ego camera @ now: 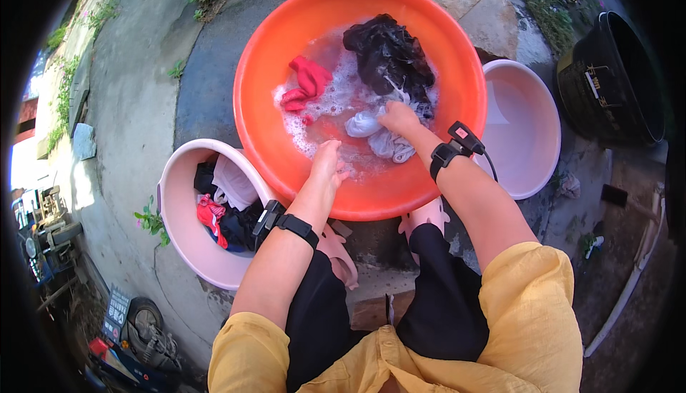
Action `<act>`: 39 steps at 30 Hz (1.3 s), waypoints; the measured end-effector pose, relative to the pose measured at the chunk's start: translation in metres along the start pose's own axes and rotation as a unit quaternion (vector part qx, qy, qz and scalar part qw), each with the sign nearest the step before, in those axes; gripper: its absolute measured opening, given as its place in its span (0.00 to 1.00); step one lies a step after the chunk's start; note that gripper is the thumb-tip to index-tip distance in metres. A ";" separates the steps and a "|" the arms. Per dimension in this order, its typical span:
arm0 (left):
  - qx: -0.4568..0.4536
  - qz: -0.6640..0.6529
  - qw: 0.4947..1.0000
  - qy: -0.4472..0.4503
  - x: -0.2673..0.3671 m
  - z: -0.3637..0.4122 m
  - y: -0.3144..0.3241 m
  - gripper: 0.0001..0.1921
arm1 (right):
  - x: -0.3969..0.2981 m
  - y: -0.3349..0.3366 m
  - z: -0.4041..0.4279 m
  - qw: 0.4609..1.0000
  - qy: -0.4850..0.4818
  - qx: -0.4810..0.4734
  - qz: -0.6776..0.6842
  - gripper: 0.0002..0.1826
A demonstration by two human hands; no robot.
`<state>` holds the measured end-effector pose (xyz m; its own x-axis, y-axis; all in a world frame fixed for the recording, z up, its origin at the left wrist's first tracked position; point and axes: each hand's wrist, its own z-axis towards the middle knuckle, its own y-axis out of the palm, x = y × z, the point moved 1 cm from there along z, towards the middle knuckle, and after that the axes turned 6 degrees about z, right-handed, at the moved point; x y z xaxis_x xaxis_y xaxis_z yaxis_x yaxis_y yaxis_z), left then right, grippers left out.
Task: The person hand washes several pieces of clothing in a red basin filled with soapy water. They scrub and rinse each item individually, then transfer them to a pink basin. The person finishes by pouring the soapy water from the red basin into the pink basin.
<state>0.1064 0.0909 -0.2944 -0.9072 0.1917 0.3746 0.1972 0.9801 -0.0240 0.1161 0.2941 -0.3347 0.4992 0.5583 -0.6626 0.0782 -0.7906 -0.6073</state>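
A large orange plastic basin (257, 141) holds soapy water. My right hand (401, 119) is closed on a wet white cloth (362, 124) in the basin's right half. Bunched grey-white fabric (391, 145) lies just below that hand. Beyond it, a dark wet garment (388, 52) rests against the basin's far right side. My left hand (329, 160) hovers low over the near part of the water, fingers apart and nothing in it. Up and left of this hand, a red cloth (307, 82) sits partly out of the foam.
At left, a pink tub (177, 194) contains dark, white and red clothes (233, 200). A second pink tub (528, 130) stands right of the basin, near a black bucket (603, 87). Stone slabs (471, 7) lie behind. A motorcycle (142, 334) is at lower left.
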 end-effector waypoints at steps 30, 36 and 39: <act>-0.160 -0.137 0.977 0.029 -0.010 0.037 -0.011 0.23 | -0.081 0.034 -0.059 0.859 -0.036 -0.124 0.496 0.14; -0.300 -0.274 0.896 0.179 -0.005 0.025 0.000 0.16 | -0.115 0.011 -0.072 0.958 -0.202 0.095 0.178 0.14; -0.210 -0.248 0.943 0.073 -0.009 0.004 0.021 0.20 | -0.099 0.003 -0.053 0.988 -0.011 0.153 -0.006 0.15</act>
<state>0.1170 0.1105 -0.3023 -0.8718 -0.3241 0.3674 -0.0802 0.8342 0.5456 0.1125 0.2233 -0.2480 0.4808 0.5746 -0.6623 -0.1822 -0.6734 -0.7165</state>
